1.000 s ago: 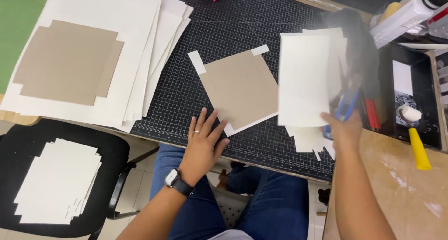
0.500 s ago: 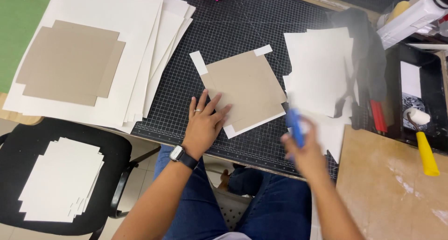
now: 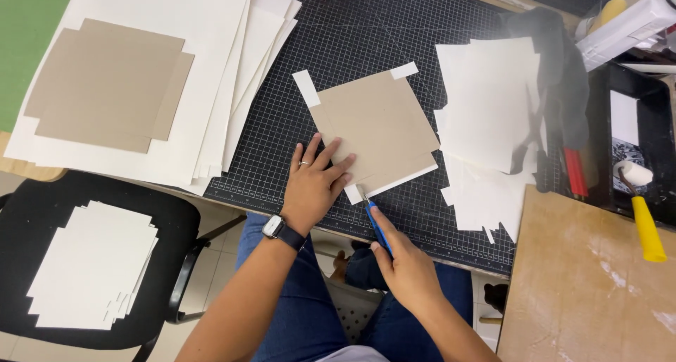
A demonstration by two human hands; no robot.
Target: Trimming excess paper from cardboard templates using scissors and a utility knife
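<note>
Grey-brown cardboard square (image 3: 377, 126) with white paper tabs at its corners lies tilted mid black gridded cutting mat (image 3: 394, 45) on the surface; left hand (image 3: 315, 182) lies flat, fingers spread, pressing its lower-left edge. Right hand (image 3: 408, 267) is closed around a blue-handled craft knife (image 3: 373, 217), blade tip at the square's bottom corner, just beside the left fingers. White sheets (image 3: 486, 101) stacked right of the square, bigger white sheets (image 3: 211, 87) with cardboard pieces (image 3: 105, 80) left, yellow-handled roller (image 3: 639, 203) far right, black chair (image 3: 169, 214) with paper lower left.
</note>
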